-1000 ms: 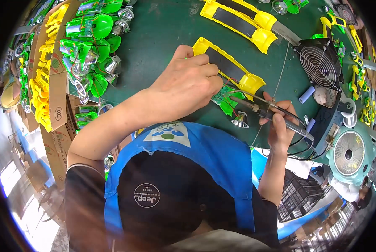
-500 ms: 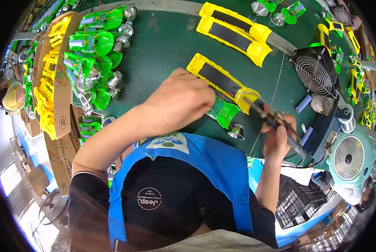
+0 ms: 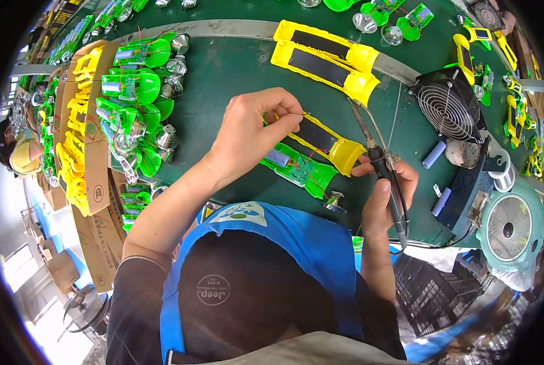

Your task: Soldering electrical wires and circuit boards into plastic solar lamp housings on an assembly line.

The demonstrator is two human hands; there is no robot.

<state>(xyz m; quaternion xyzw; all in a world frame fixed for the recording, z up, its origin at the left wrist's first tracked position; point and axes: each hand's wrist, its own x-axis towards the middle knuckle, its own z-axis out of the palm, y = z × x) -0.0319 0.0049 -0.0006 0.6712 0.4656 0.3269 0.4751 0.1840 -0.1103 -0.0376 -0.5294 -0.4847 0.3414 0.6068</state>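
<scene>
Soldering looks to be the step in hand: the right hand (image 3: 386,196) is wrapped around the dark handle of a soldering iron (image 3: 386,176), whose thin metal tip slants up and away past the end of the yellow plastic lamp body with a dark rectangular panel (image 3: 323,141). Just beside it lies the green plastic half-shell carrying a small circuit board (image 3: 299,168), with a silver cone-shaped reflector (image 3: 334,202) near its lower end, all on the dark green bench top (image 3: 235,79). The left hand (image 3: 252,131) rests on the yellow body's far end, thumb and forefinger pinched on what seems a fine wire. By my judgement, the next move calls for bringing wire end and hot tip together on a contact, steadily. Whether the tip touches anything is hard to make out, and the left hand hides the joint. Farther off sit two more yellow housings (image 3: 323,61), a black fan with a wire grille (image 3: 451,104), and rows of green shells (image 3: 135,85) by a cardboard box of yellow parts (image 3: 77,128), blurred toward the rim
</scene>
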